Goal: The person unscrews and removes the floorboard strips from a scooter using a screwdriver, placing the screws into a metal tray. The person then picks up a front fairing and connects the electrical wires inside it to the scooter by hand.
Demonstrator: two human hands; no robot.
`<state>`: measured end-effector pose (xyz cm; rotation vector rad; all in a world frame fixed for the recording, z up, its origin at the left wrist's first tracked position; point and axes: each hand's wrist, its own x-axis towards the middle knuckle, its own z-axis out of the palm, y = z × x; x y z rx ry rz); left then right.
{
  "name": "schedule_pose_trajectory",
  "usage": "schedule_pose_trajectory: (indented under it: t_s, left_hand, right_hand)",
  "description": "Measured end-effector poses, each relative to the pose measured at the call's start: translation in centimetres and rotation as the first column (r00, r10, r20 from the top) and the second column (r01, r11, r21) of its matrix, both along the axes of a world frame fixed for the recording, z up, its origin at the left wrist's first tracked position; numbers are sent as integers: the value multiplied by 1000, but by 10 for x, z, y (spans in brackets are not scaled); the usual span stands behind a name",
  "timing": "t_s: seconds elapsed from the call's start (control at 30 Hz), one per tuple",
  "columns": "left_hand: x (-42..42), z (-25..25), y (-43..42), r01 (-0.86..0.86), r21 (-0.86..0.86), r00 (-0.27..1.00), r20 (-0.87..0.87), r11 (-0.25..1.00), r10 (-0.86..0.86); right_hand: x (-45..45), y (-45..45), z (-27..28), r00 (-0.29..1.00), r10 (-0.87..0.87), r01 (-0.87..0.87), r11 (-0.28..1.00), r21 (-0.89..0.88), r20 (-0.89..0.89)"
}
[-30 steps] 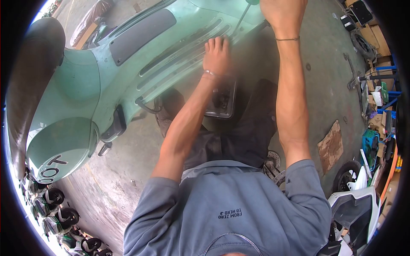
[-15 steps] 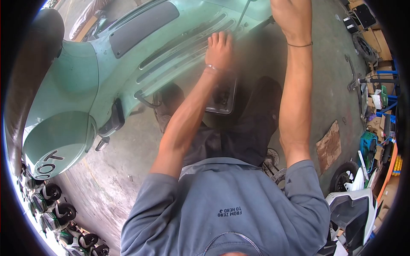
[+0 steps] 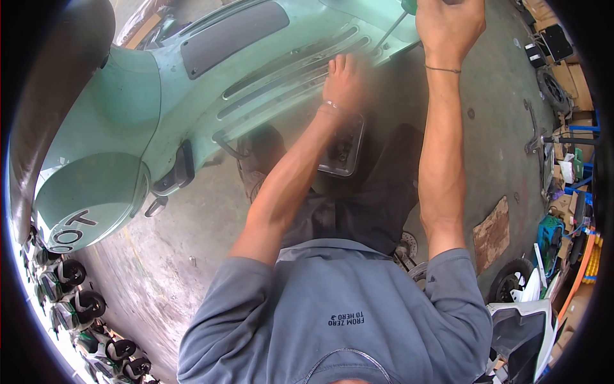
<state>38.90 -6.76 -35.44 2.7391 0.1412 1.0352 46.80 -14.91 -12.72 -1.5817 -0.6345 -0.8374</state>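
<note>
A mint-green scooter body (image 3: 131,83) fills the upper left, with its ribbed footboard (image 3: 256,96) stretching to the upper right. My left hand (image 3: 343,80) is at the footboard's near edge, knuckles up and fingers curled together; a blurred patch hides the thumb side and whatever may be under the fingers. At the top edge my right hand (image 3: 451,25) is closed around the green handle of a screwdriver (image 3: 393,29), its fingers partly cut off by the frame. The screwdriver's shaft slants down-left to the footboard's far right part.
Below the left hand, a tray (image 3: 342,173) holding small dark parts lies between my legs. Several scooters (image 3: 89,307) line the lower left. Along the right are a loose wheel (image 3: 511,278), a white body panel (image 3: 521,313), flat cardboard (image 3: 492,233) and shelves with boxes.
The view has shifted, so the scooter and left hand appear further right and slightly lower. The screwdriver's green handle has come into view beside my right hand.
</note>
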Motion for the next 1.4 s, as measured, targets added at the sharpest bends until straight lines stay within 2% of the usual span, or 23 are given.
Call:
schedule_pose_trajectory:
  t_s: [0.03, 0.07, 0.13, 0.27, 0.4, 0.47, 0.53, 0.57, 0.63, 0.73, 0.77, 0.83, 0.87, 0.9, 0.93, 0.97, 1.0, 1.03, 1.13, 1.17, 1.2, 1.3, 1.4]
  left_hand:
    - [-1, 1, -1, -9, 2, 1000, 1, 1000, 9]
    - [0, 2, -1, -15, 6, 1000, -16, 1000, 15]
    - [3, -4, 2, -14, 24, 1000, -7, 1000, 14]
    - [-7, -7, 0, -37, 22, 999, -25, 999, 37]
    - [-33, 13, 5, 53, -247, 993, -86, 968, -77]
    - [-101, 35, 16, 176, -381, 970, -88, 908, -225]
    - [-171, 52, 34, 71, -347, 991, -79, 935, -104]
    - [-203, 47, 46, -40, -295, 994, -107, 955, 9]
    - [-252, 49, 71, -210, -258, 968, -188, 943, 165]
    - [-286, 65, 92, -201, -202, 940, -317, 959, 130]
    - [-288, 71, 96, -205, -198, 939, -318, 959, 135]
    - [-290, 86, 102, -167, -179, 910, -407, 969, 82]
    - [-294, 88, 111, -181, -79, 881, -455, 980, 126]
    - [-297, 88, 119, -190, -71, 878, -459, 979, 137]
    - [-300, 85, 128, -211, -114, 874, -466, 971, 135]
    - [-302, 81, 136, -229, -159, 871, -473, 960, 130]
    - [-302, 70, 148, -182, -130, 917, -379, 975, 121]
    - [-298, 68, 153, -185, -128, 916, -381, 974, 125]
    - [-290, 67, 157, -150, -113, 951, -289, 982, 112]
    - [-288, 66, 155, -155, -112, 950, -291, 982, 117]
    - [-289, 65, 152, -171, -99, 952, -274, 980, 138]
    - [-289, 64, 149, -203, -77, 952, -250, 976, 179]
    - [-286, 62, 147, -225, -79, 955, -217, 971, 204]
  right_hand:
    - [2, 2, -1, 1000, -2, 2, 1000, 10, 21]
    - [-8, -2, 6, 992, 76, -78, 997, -16, -103]
    - [-8, -9, 15, 897, 13, -13, 1000, -3, 441]
    - [-72, -59, 67, 943, 24, 31, 987, -159, 333]
    - [-76, -72, 26, 997, 14, -22, 992, 122, 71]
    - [-63, -94, -40, 959, 13, 25, 991, 129, -284]
    - [-46, -115, -134, 755, 40, 77, 986, 149, -654]
    - [-30, -127, -201, 741, -50, 66, 998, -1, -669]
    - [-38, -112, -271, 625, 17, -48, 999, -17, -780]
    - [-54, -78, -319, 620, -308, -180, 839, -513, -722]
    - [-48, -77, -371, 688, -187, -222, 866, -448, -702]
    - [-45, -69, -417, 758, -200, -157, 867, -472, -621]
    - [-46, -65, -412, 758, -190, -164, 870, -465, -623]
    - [-53, -61, -398, 781, -324, -76, 799, -597, -533]
    - [-62, -60, -383, 788, -446, 14, 702, -712, -424]
    - [-75, -55, -353, 787, -440, 4, 704, -710, -433]
    - [-92, -46, -313, 687, -233, -325, 749, -578, -688]
    - [-111, -36, -288, 487, -29, -601, 714, -359, -873]
    - [-177, -2, -263, 299, 382, -868, 489, -83, -874]
    - [-194, 13, -251, 340, 469, -904, 403, -146, -815]
    - [-212, 28, -247, 261, 539, -932, 357, -63, -801]
    - [-242, 59, -238, 443, 523, -867, 458, -198, -729]
    - [-238, 76, -251, 462, 510, -838, 520, -167, -726]
